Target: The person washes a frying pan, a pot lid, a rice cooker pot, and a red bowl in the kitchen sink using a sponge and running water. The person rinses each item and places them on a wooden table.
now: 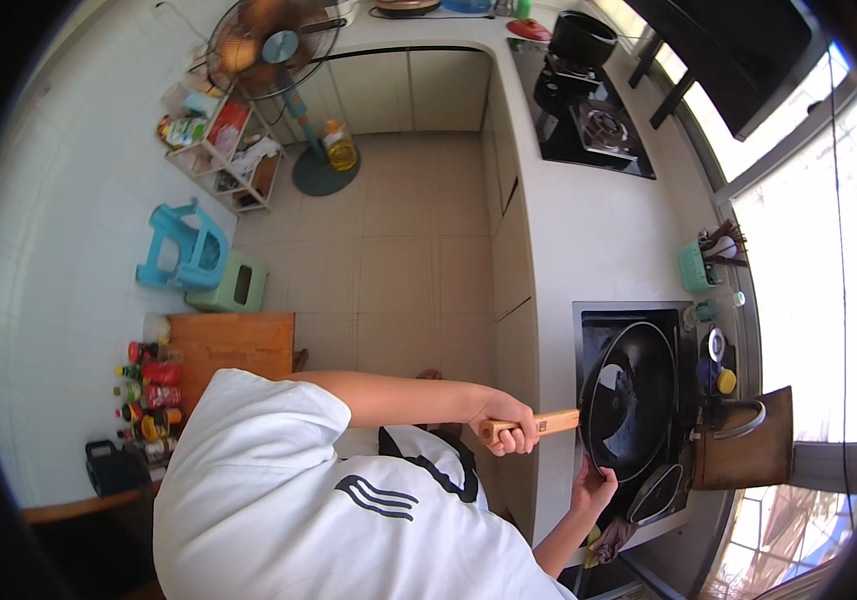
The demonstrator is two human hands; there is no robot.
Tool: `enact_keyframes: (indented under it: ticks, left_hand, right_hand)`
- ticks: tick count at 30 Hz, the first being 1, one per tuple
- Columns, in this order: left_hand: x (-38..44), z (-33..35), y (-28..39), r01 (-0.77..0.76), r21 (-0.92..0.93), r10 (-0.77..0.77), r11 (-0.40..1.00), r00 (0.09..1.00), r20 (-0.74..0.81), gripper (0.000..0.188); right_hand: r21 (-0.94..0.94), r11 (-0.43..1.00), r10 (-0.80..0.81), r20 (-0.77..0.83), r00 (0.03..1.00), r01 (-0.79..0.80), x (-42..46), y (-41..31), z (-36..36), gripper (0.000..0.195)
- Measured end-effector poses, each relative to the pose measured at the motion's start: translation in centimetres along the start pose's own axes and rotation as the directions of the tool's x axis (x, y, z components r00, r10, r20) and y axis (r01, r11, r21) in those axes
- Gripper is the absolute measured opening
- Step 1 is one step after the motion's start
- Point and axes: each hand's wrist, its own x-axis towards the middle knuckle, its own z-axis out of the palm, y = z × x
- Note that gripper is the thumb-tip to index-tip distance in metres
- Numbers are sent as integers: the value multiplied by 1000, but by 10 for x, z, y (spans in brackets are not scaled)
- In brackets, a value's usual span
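Note:
A black wok [631, 397] is tilted over the sink [595, 309], its inside wet and shiny. My left hand [507, 424] is wrapped around its wooden handle [557, 423], which reaches out over the counter's front edge. At the near side of the pan, my right hand [595, 487] grips the rim, with the thumb by the edge. The faucet [747, 424] arches beyond the wok. A dark pan lid or strainer-like item [656, 493] rests at the sink's right end, too partly seen to name. A cloth [610, 541] hangs close to my right forearm.
A wooden cutting board [743, 450] leans behind the faucet. A green utensil basket [697, 266] and small bottles line the window side. The gas stove [601, 127] holds a black pot [582, 37]. Stools [185, 247], a wooden table [237, 345] and a standing fan [278, 49] are to the left.

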Motion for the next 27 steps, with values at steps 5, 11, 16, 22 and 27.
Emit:
enact_keyframes:
  ticks: [5, 11, 16, 22, 27]
  left_hand:
    - [-1, 8, -57, -214, 116, 218, 970, 976, -21, 22]
    - [-32, 17, -130, -478, 101, 486, 873, 869, -92, 21]
    - [-82, 15, -218, -635, 251, 679, 730, 634, -370, 25]
    - [-123, -9, -351, -657, 377, 661, 653, 251, -707, 27]
    - [-128, -43, -455, -827, 288, 564, 483, 42, -825, 25]
  right_hand:
    - [-144, 989, 60, 183, 981, -33, 7, -19, -10, 29]
    - [-362, 932, 142, 287, 947, -29, 2, 0, 44, 33]
    - [-546, 823, 383, 330, 862, -157, 0, 85, 93, 36]
    - [-773, 578, 656, 247, 713, -263, -21, 247, 128, 31]
    - [-934, 290, 766, 96, 636, -209, -67, 404, 139, 19]
